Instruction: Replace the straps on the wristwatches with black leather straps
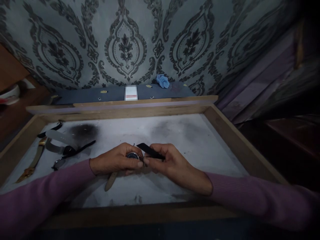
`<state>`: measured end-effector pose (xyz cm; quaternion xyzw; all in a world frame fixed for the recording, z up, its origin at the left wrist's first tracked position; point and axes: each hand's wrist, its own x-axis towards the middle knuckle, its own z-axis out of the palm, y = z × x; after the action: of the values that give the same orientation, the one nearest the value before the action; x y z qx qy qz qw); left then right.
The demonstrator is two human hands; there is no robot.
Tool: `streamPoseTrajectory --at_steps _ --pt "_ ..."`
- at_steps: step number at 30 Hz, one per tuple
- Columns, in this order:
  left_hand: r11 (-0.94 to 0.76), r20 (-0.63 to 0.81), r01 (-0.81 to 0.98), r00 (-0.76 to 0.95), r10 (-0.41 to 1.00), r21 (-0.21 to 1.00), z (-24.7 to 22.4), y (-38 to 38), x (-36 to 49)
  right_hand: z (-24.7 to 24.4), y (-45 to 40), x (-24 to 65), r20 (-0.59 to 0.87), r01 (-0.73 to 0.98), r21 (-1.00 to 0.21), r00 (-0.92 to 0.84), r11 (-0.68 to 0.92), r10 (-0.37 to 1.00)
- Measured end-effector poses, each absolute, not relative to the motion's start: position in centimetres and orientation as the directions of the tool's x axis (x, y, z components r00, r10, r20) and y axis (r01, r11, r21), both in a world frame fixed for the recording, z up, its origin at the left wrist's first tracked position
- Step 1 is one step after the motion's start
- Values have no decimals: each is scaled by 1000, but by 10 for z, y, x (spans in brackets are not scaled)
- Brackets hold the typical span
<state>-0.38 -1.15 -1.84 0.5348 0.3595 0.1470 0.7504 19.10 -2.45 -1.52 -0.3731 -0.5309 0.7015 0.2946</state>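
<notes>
Over the white floor of a wooden tray, my left hand (121, 159) is closed round a round watch (132, 155) with a dark face and silvery rim. Below that hand, a light brown strap end (110, 181) hangs down. My right hand (168, 162) is closed on a flat black strip (151, 151), whose angled end points up and left. The thumbs and fingertips of both hands meet at the watch's right edge. What lies between the fingertips is too small and dark to make out.
In the tray (231, 136) at the left lie a gold watch (38, 156), a grey looped band (56, 137) and a dark-strapped watch (59, 163). Behind the tray, a blue cloth (162, 81) and a small white box (131, 93) rest on a dark ledge against the patterned wall.
</notes>
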Motion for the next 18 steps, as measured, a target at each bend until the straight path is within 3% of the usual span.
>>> streamPoseTrajectory --at_steps 18 --pt "412 -396 150 682 614 898 -19 -12 -6 -19 -24 191 -185 -8 -974 -539 -225 822"
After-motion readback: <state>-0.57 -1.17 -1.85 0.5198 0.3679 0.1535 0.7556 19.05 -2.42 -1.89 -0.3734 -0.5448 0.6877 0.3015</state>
